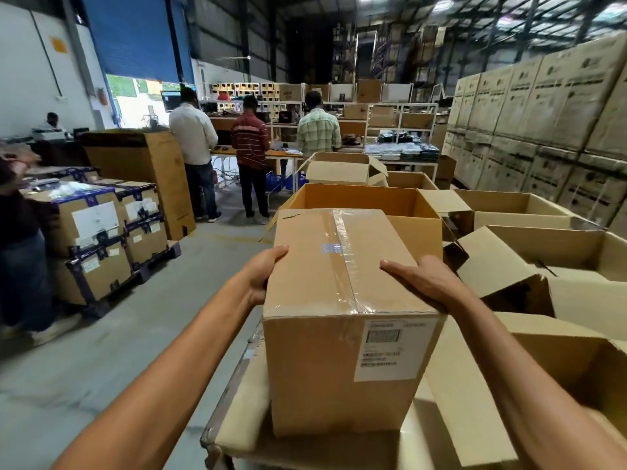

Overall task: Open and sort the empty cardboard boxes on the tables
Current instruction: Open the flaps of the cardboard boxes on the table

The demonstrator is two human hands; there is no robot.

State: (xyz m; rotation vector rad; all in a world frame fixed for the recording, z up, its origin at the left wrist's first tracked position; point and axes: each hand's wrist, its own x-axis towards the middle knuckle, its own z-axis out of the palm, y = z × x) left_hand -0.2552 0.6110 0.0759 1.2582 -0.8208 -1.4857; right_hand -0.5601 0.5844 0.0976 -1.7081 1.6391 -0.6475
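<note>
You have a sealed box [339,317] right in front of you. It stands upright, taller than it is wide, in plain brown corrugated card with crisp square edges. A strip of clear, glossy tape [342,262] runs down the middle of its top and folds over the near edge, wrinkled and catching the light. A white printed label [390,351] with barcodes sits on the upper right of the near face. The box stands on flat cardboard [244,422] lying at the near end of the table.

Your left hand [263,276] grips the box's upper left edge. The thumb lies on top and the other fingers wrap down the left side, out of sight. Your right hand [424,283] lies across the top right edge, its fingers straight and close together, pressed flat on the top panel and pointing toward the tape.

Just behind the sealed box, an open box [359,201] shows a smooth orange-brown inside. More opened boxes [543,252] crowd the right side, paler, with flaps bent and creased. Off to the left on the floor are stacked cartons [91,228], bound with dark straps and carrying white labels. Along the far right rises a wall of pale cartons [543,106] with dark print.
</note>
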